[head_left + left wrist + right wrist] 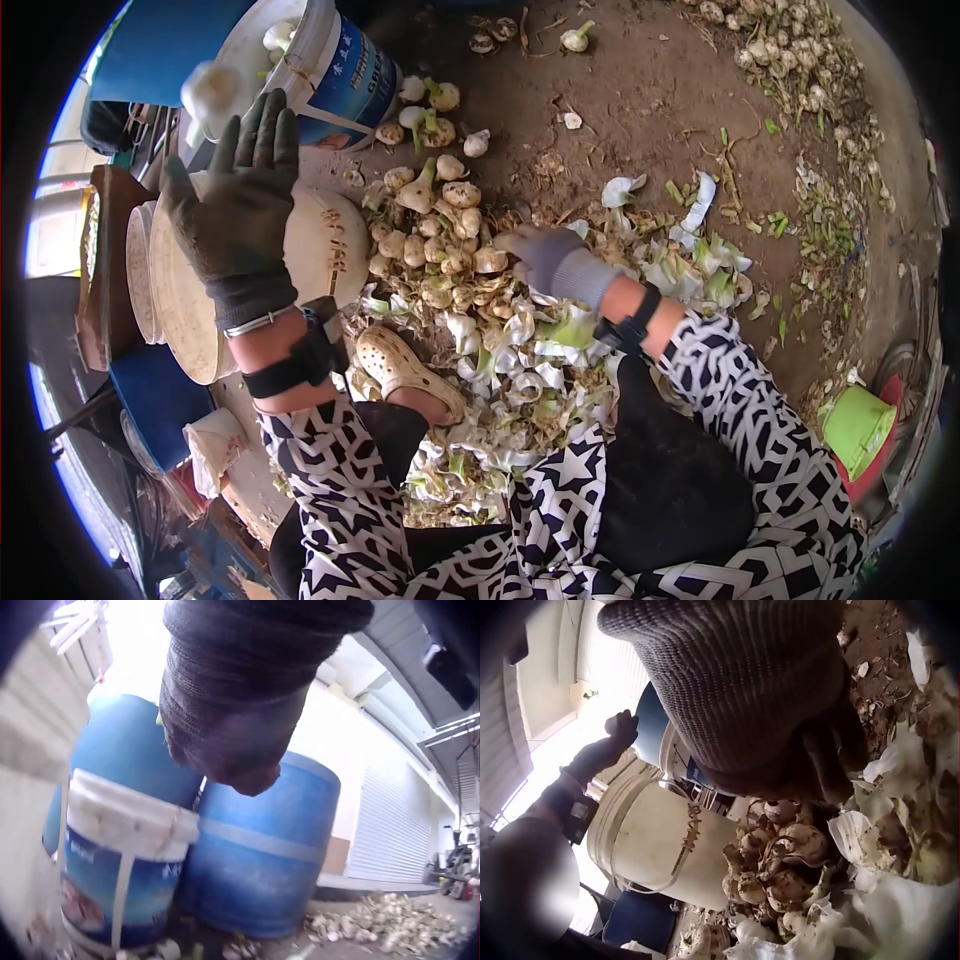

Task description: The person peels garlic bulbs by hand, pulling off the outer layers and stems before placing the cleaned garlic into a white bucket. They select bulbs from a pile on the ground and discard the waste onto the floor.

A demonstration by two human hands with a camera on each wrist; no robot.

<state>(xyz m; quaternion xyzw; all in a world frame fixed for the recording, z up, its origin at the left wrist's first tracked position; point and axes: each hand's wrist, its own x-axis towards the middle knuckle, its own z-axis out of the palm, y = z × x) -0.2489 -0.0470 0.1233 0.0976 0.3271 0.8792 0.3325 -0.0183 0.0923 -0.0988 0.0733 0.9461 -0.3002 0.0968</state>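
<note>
My left hand (pixel 240 205), in a dirty dark glove, is raised beside the bucket with its fingers straight and spread. Just beyond its fingertips a blurred white garlic bulb (pixel 212 92) is in mid-air at the mouth of the white-and-blue bucket (pixel 350 75). Peeled bulbs (pixel 280 37) show inside the bucket. My right hand (pixel 555 258), in a grey knit glove, reaches down to the heap of unpeeled garlic bulbs (pixel 430 250), its fingertips right at one soiled bulb (pixel 490 260). In the right wrist view its fingers bend downward; I cannot tell whether they grip anything.
Peeled skins and leaves (pixel 530 370) cover the ground around a foot in a beige clog (pixel 400 365). A large cream bucket (pixel 325 240) lies at the left. Blue barrels (pixel 262 847) stand behind. More garlic (pixel 790 45) lies at the far right, a green container (pixel 858 430) nearer.
</note>
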